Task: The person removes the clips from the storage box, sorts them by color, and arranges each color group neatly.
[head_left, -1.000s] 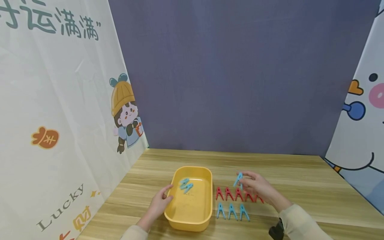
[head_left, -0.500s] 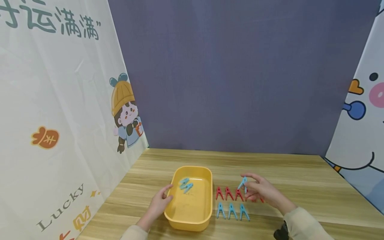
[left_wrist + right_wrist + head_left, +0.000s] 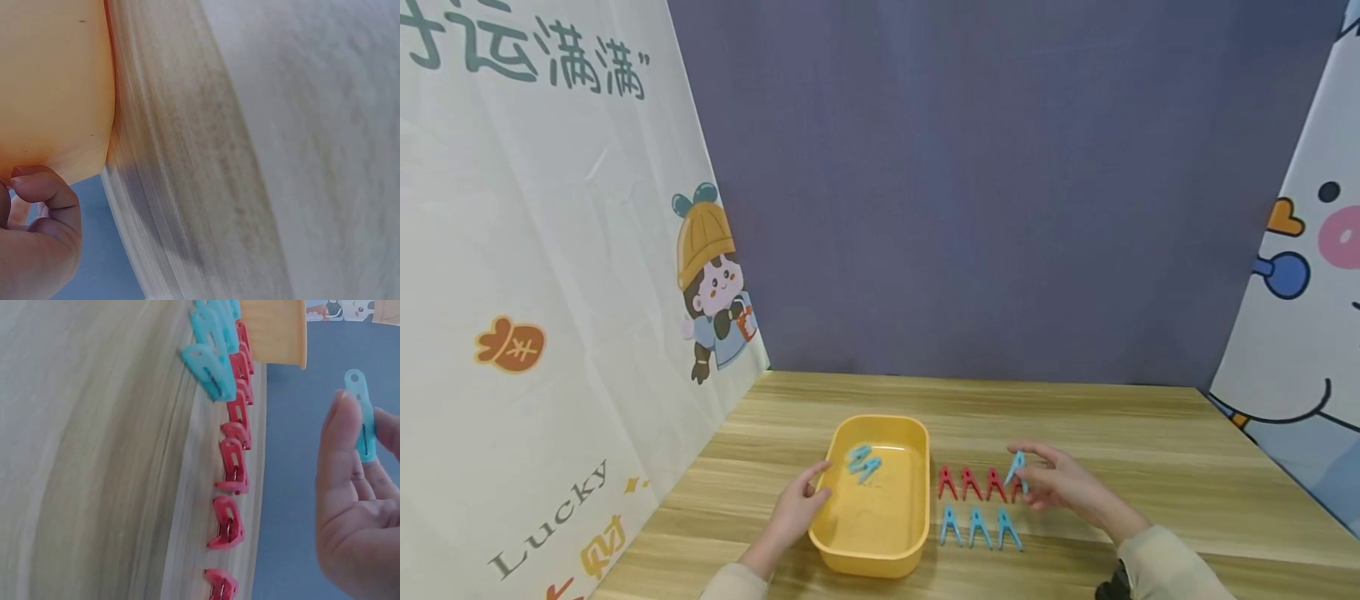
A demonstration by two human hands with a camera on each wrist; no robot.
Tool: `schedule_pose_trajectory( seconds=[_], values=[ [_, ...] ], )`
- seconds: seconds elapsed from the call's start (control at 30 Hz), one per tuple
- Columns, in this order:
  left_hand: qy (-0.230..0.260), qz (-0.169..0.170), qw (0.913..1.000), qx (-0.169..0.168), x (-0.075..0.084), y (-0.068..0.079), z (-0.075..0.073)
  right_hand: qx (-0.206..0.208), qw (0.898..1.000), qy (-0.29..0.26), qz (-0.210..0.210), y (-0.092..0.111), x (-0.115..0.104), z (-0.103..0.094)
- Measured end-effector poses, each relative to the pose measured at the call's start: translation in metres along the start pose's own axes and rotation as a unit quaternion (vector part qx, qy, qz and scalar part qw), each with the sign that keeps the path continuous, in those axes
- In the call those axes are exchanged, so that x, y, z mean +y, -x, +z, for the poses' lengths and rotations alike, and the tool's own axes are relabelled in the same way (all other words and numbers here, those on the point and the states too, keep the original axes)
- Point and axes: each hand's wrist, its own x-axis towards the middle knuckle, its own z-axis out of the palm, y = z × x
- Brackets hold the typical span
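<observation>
My left hand (image 3: 797,504) grips the left rim of a yellow plastic basin (image 3: 872,562), its thumb and a curled finger at the wall in the left wrist view. On the basin's floor lie a couple of light blue clothespins (image 3: 870,469). Pinched between the thumb and fingers of my right hand (image 3: 1063,485) is another blue clothespin (image 3: 367,422), raised over the right end of a row of red clothespins (image 3: 970,483). That hand hides part of the red row in the head view. Three blue clothespins (image 3: 977,527) form a nearer row, right of the basin.
The wood-grain table (image 3: 1195,475) runs back to a dark grey-blue cloth (image 3: 970,208). Printed white sheets with cartoon figures hang at the left (image 3: 587,250) and right (image 3: 1277,350). A black object (image 3: 1114,583) shows under the right sleeve.
My right hand has moved to the right and slightly nearer with the blue clothespin, now covering the right end of the red row. The left hand and basin stay put.
</observation>
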Motion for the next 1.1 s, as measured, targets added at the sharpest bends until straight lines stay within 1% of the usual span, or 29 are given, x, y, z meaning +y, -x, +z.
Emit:
schedule_pose_trajectory(
  seconds=[0.23, 0.47, 0.63, 0.83, 1.1],
  values=[
    [0.005, 0.002, 1.0000, 0.000, 0.002, 0.001, -0.001, 0.013, 1.000, 0.017, -0.002, 0.002, 0.006, -0.004],
    [0.000, 0.001, 1.0000, -0.001, 0.005, 0.002, -0.001, 0.016, 0.999, 0.026, 0.030, 0.005, 0.008, -0.006],
    [-0.001, 0.003, 1.0000, -0.002, 0.005, 0.002, -0.001, -0.003, 0.999, 0.020, 0.032, 0.007, 0.010, -0.007],
    [-0.002, -0.001, 1.0000, -0.006, 0.006, 0.002, -0.001, -0.037, 0.998, 0.034, 0.026, 0.011, 0.012, -0.008],
    [0.002, -0.007, 0.9999, -0.013, 0.005, 0.002, -0.002, -0.070, 0.996, 0.021, 0.056, 0.015, 0.021, -0.009]
  ],
)
